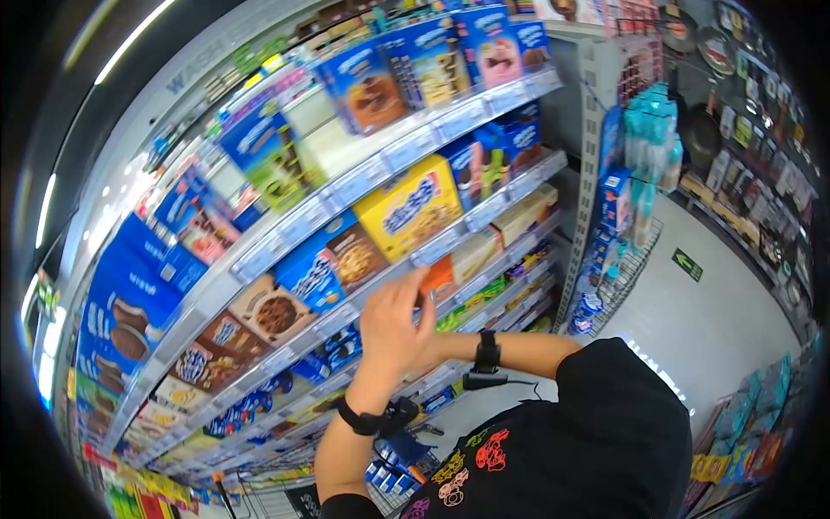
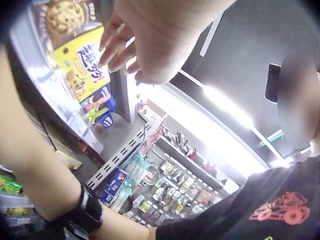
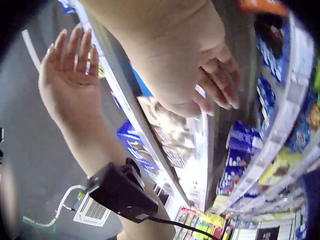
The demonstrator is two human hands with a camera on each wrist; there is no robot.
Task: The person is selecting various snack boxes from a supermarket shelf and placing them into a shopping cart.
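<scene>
We see the left hand (image 1: 389,324) raised before the shelf (image 1: 450,245), its fingers nearly straight and slightly apart, with nothing in them. The right hand (image 3: 182,65) is close by, and its fingers bend loosely with small gaps between them; they too are empty.

Nearest the left fingertips we find the yellow cookie box (image 1: 411,208), upright on the shelf between a blue-and-brown cookie box (image 1: 328,268) and some dark blue boxes (image 1: 493,169). An orange pack (image 1: 438,278) sits on the shelf below. We cannot tell whether any fingertip touches the yellow box.

We judge that box to be light, its card thin and fairly stiff, a little slippery where it shines. Its broad front would probably dent under a hard thumb, and the cookies inside could crack if squeezed or dropped. We would take it by its two side edges, or pinch the top edge and support the bottom, pressing gently.
</scene>
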